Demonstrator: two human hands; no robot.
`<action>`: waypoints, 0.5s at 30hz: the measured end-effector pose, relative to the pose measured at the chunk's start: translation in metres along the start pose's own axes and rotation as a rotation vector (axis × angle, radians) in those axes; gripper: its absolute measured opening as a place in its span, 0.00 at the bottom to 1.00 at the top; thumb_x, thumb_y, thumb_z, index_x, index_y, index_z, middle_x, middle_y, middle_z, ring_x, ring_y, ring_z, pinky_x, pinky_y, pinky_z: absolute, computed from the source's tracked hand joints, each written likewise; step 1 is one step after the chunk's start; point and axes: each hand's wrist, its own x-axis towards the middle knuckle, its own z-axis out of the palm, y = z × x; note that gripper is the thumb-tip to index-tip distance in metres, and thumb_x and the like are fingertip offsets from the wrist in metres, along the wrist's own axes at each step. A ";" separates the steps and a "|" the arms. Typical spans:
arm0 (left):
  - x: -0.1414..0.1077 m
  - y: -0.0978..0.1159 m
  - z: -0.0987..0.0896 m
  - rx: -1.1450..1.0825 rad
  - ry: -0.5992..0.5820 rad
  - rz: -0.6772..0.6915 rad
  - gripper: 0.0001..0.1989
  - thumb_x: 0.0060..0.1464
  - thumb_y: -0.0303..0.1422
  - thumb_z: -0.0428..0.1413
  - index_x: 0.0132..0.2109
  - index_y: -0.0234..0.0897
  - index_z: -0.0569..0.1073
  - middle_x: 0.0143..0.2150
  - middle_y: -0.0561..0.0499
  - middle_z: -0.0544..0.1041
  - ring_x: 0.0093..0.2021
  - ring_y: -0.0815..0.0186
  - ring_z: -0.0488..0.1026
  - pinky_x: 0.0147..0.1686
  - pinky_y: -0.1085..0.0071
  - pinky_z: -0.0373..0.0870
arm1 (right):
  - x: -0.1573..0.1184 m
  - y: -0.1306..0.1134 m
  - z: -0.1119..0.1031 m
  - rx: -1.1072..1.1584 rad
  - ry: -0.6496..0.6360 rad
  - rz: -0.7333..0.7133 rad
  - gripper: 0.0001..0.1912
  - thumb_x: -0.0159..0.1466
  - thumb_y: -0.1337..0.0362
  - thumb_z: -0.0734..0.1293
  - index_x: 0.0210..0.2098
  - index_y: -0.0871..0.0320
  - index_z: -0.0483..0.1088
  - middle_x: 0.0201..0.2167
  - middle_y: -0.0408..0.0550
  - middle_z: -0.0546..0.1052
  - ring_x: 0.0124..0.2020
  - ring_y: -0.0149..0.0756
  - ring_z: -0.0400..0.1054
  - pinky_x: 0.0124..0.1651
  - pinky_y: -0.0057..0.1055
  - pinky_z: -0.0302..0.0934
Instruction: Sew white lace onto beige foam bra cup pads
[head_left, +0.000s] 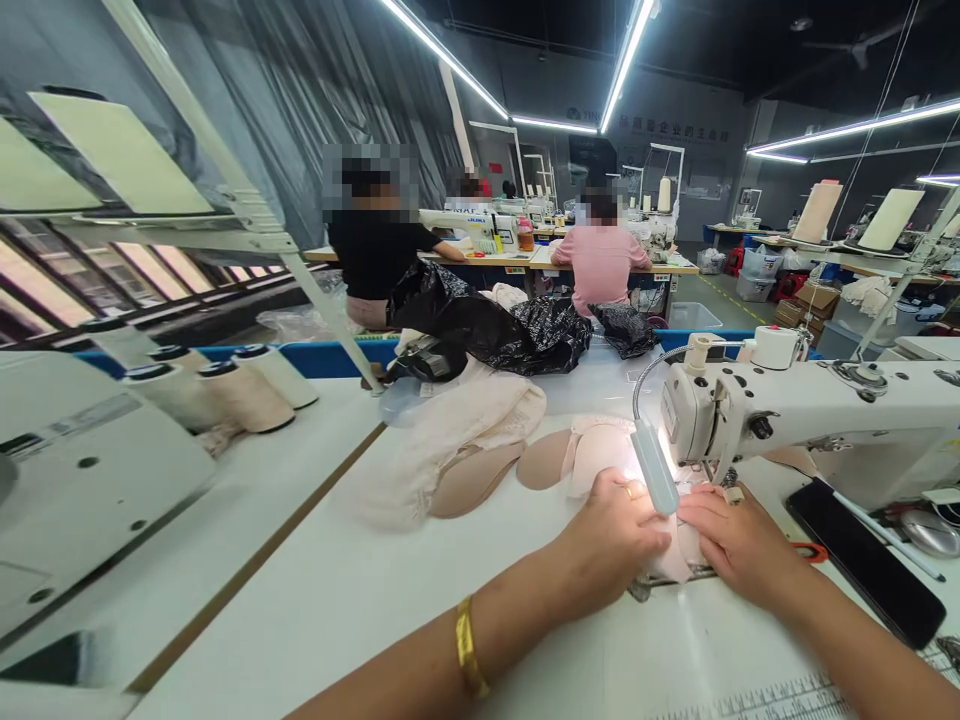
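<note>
At the sewing machine [795,400], a pale pink bra piece [675,562] lies under the needle area, lit by a small gooseneck lamp [654,468]. My left hand [611,545] has its fingers bent and closed on the left side of that fabric; a ring and a gold bracelet show on this arm. Flat on the fabric's right side rests my right hand [739,535], fingers stretched towards the presser foot. The lamp head hides part of the stitching spot. Left of my hands lie beige bra cups [476,482] with cream lace fabric [409,455].
A black phone [866,560] and a white pen [889,535] lie right of my right arm. Thread cones [247,395] stand at left beside another machine [90,480]. Black plastic bags [487,325] are piled beyond the table [360,600]. Other people [600,255] sit at machines ahead.
</note>
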 end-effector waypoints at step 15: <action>0.005 -0.004 0.002 0.054 0.049 0.039 0.12 0.42 0.14 0.54 0.27 0.35 0.63 0.27 0.57 0.71 0.32 0.66 0.66 0.49 0.57 0.50 | 0.000 0.003 0.006 0.063 -0.065 0.121 0.29 0.70 0.73 0.57 0.67 0.50 0.69 0.59 0.50 0.80 0.60 0.49 0.72 0.57 0.47 0.73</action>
